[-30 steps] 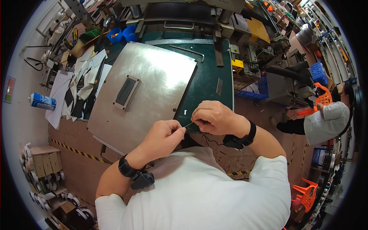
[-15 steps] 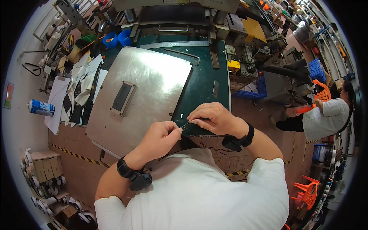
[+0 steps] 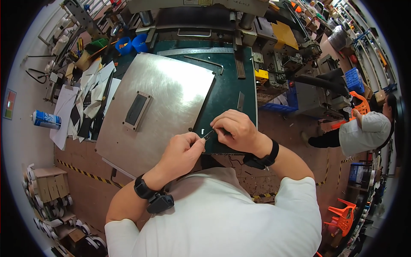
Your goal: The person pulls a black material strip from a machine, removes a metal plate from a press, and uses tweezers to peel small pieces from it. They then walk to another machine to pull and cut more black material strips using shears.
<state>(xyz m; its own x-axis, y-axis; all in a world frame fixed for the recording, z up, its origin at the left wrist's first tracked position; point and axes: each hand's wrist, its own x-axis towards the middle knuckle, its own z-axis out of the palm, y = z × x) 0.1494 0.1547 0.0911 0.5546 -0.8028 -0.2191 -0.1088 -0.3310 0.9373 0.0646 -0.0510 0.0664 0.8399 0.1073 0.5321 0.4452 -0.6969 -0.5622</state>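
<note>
Over the table's near edge, my left hand (image 3: 183, 153) pinches a small, thin, dark metal piece (image 3: 209, 135) between thumb and forefinger. It slants up to the right, its exact kind too small to make out. My right hand (image 3: 236, 129) is at the far end of that piece, fingers curled and closed together; what lies between its fingertips is hidden. Left of both hands lies a large brushed steel plate (image 3: 171, 90) carrying a small rectangular metal frame (image 3: 138, 110) with a dark centre.
On the green tabletop (image 3: 216, 100) lie a steel ruler (image 3: 195, 51), a hex key (image 3: 207, 62), a flat metal strip (image 3: 240, 102) and a tiny white bit (image 3: 202, 131). Machinery (image 3: 274, 64) stands right; paper scraps (image 3: 96, 92) and a spray can (image 3: 46, 120) left. A person (image 3: 364, 132) sits far right.
My right hand has drawn slightly up, its fingers more curled and its wrist shifted left. My left hand has barely moved and keeps its pinch on the thin piece.
</note>
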